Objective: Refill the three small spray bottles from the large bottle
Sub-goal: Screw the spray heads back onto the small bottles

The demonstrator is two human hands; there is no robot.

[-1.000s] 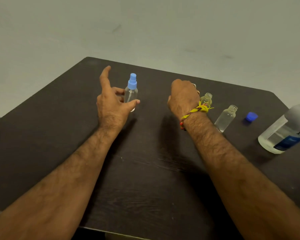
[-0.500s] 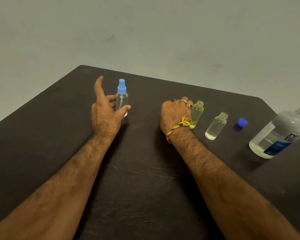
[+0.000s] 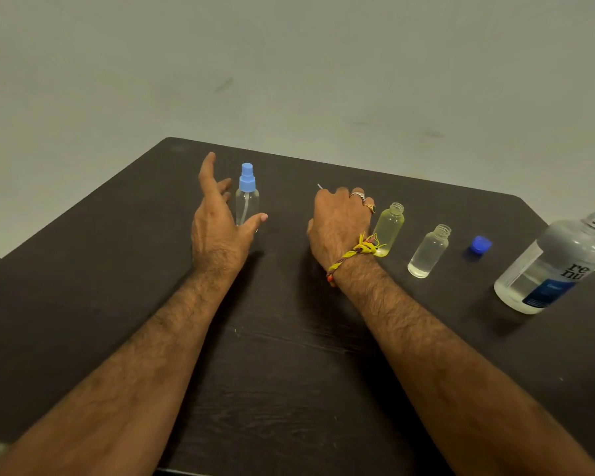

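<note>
two bare forearms reach from the near edge over a dark table (image 3: 289, 389). on the right wrist there is a yellow braided band (image 3: 352, 257).

the left hand (image 3: 217, 231) is open: the fingers are straight and spread, the index finger points up and away, and the thumb stretches toward the right. it stands just beside a capped bottle (image 3: 247, 204), on the left of it. the thumb tip is at the lower part of this bottle, but i cannot tell if it touches. the bottle is upright, clear, with a light blue spray cap.

the right hand (image 3: 340, 223) is near the middle of the table, knuckles up, fingers curled downward, with two rings. a thin pale tip sticks out beyond the knuckles; what it is, and if the hand grips it, i cannot tell.

just to the right of this hand stands a yellow bottle (image 3: 389, 228), without cap, partly behind the wrist band. further right is a clear bottle (image 3: 428, 252), also uncapped, with only a little liquid at the bottom. then a blue cap (image 3: 480, 244) lies alone on the table. at the right edge stands the large bottle (image 3: 557, 266), uncapped, partly full, with a blue label.

behind the table is a pale wall (image 3: 289, 63).
</note>
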